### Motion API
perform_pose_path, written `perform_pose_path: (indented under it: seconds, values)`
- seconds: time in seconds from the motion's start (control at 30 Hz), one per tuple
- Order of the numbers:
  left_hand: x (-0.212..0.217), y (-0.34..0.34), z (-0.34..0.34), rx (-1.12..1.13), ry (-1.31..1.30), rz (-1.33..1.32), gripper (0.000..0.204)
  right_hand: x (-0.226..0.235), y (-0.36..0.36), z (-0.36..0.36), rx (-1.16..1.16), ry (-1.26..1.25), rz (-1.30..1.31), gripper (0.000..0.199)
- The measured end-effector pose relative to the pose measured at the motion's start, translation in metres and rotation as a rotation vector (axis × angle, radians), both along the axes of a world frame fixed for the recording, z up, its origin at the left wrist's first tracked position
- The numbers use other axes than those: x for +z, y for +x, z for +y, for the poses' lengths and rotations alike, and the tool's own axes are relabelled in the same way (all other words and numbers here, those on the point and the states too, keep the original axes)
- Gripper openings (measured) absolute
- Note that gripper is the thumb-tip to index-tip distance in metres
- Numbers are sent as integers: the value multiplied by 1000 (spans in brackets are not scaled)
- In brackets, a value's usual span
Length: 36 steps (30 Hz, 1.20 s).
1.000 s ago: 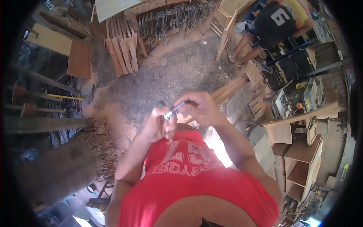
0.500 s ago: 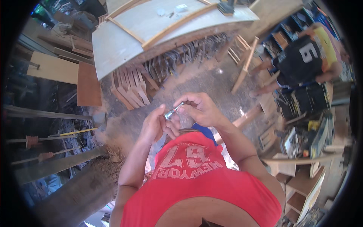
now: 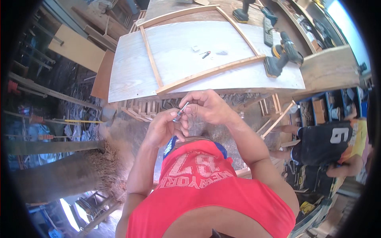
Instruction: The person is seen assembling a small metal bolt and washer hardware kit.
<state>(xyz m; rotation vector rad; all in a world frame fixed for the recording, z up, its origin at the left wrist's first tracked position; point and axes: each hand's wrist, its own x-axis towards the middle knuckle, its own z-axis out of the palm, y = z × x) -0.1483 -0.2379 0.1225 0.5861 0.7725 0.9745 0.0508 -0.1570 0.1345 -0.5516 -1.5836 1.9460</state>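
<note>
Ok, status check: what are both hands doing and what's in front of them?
Left hand and right hand together on a small metal bit, fingers pinching it. Held at chest height, short of the workbench. Wooden frame and cordless drill lie on it. Nothing between.

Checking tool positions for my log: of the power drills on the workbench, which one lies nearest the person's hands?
The yellow-and-black drill at the white panel's right edge. The other drill lies farther back, near the bench's far side.
</note>
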Motion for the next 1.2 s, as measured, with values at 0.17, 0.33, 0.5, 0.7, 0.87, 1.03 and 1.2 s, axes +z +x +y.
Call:
perform_pose_path:
  seconds: [0.17, 0.33, 0.5, 0.7, 0.87, 1.03, 1.2]
  values:
    - [-8, -7, 46, -15, 7, -75, 36, -6, -6, 46, -12, -67, 68, 18]
    - [-21, -16, 99, -38, 29, -131, 37, -3, -14, 89, -267, 69, -91, 25]
    - [-27, -25, 143, 76, 23, -276, 33, 11, -33, 113, -566, 252, -241, 25]
    - [-28, -23, 160, 265, 169, -128, 29, 13, -57, 123, -655, 299, -214, 17]
    - [-27, -13, 169, 391, 379, 246, 30, 13, -60, 135, -570, -70, -84, 17]
    - [-25, 3, 176, 504, 484, 360, 28, 14, -44, 157, -433, -167, -63, 17]
    - [-29, 13, 181, 566, 553, 398, 28, 15, -34, 175, -323, -231, -31, 16]
